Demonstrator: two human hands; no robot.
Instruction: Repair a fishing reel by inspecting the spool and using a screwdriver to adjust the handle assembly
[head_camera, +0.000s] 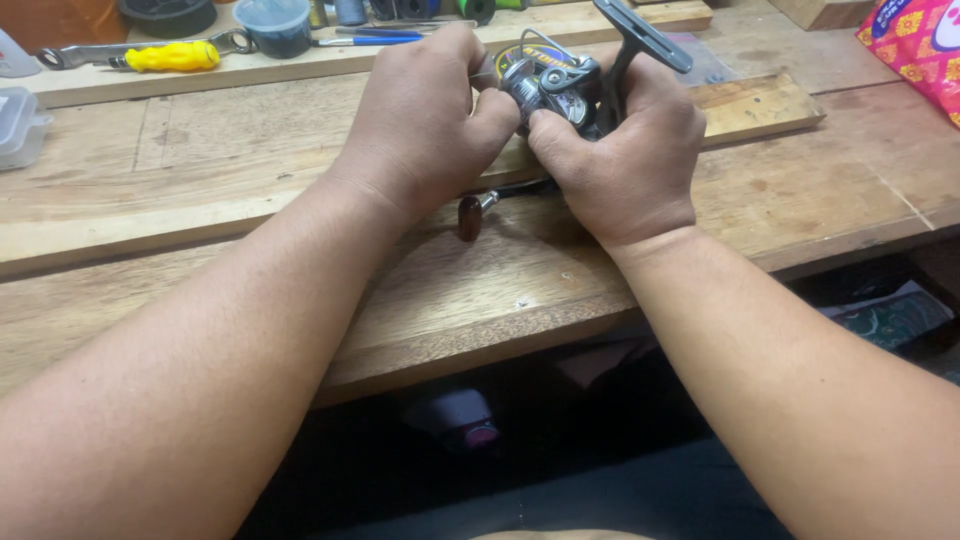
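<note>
Both hands meet over the middle of a wooden workbench (200, 170) and hold a dark metal fishing reel (560, 85). My left hand (425, 120) wraps the reel's spool side from the left. My right hand (625, 150) grips its body from the right, thumb pressed on the silver part. The reel's black foot (640, 35) sticks up and away above my right hand. Its crank handle with a brown knob (469, 215) hangs below, between my wrists. Much of the reel is hidden by my fingers.
A yellow-handled tool (170, 57) and a metal wrench (70, 55) lie at the back left. A dark plastic cup (275, 25), a blue pen (365, 40) and a clear box (18, 125) are nearby. A colourful bag (915, 50) sits at the right.
</note>
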